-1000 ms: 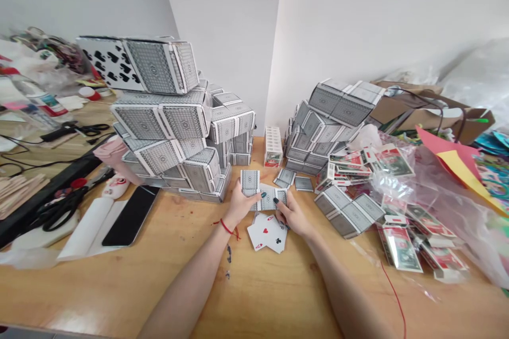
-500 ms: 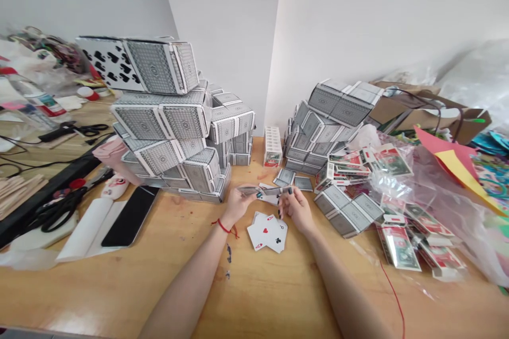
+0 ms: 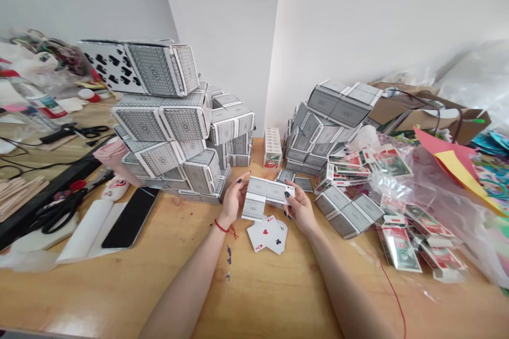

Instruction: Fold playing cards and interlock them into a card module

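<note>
Over the table's middle hangs a joined piece of folded playing cards (image 3: 258, 193), grey patterned backs facing me, one flap hanging down at its left. My right hand (image 3: 300, 209) pinches its right end between thumb and fingers, where a white corner with a spade mark shows. Beside the left end, my left hand (image 3: 234, 202) is open, fingers stretched upward; whether it touches the cards I cannot tell. Below them lies a small pile of loose cards (image 3: 267, 234), face up, with an ace of hearts and a club queen on top.
Stacked card-box structures stand at left (image 3: 159, 122) and right (image 3: 338, 106). Between them is a row of card packs (image 3: 272, 148). A joined card box (image 3: 350, 212) and opened card packets (image 3: 397, 246) lie right. A phone (image 3: 131, 217) and black scissors (image 3: 66, 206) lie left.
The card piece has turned from edge-on to showing its grey backs, and its left flap now hangs down. My left hand has let go and opened; my right hand keeps hold.
</note>
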`<state>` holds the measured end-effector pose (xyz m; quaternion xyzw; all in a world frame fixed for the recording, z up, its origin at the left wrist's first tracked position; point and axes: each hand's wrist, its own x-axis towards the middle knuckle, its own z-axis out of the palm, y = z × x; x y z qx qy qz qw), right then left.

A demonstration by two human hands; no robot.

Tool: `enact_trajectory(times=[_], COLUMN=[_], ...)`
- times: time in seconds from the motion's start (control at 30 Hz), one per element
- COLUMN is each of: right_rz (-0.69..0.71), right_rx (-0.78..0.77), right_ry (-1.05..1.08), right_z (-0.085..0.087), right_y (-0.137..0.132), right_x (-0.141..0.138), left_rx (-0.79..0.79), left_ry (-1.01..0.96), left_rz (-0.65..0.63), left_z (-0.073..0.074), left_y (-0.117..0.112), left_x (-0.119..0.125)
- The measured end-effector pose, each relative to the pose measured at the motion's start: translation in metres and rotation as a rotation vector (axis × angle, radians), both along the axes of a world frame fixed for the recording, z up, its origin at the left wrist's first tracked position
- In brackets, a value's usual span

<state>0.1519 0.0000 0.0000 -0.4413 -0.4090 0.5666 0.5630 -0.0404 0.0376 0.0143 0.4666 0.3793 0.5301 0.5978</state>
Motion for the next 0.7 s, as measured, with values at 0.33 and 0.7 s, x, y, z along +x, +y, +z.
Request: enact_trajectory(times=[0.33, 0.7], right_rz=[0.006, -0.137], right_rx=[0.004, 0.039], right_ry=[-0.318, -0.407], right_z=[0.003, -0.007], right_y=[-0.005, 0.000], right_x=[-0.011, -0.018], left_rx=[-0.038, -0.134], left_ry=[0.252, 0.175], left_rz=[0.013, -0.204], left_z=[-0.008, 0.007], left_y=[0.000, -0.012], left_x=[0.000, 0.008])
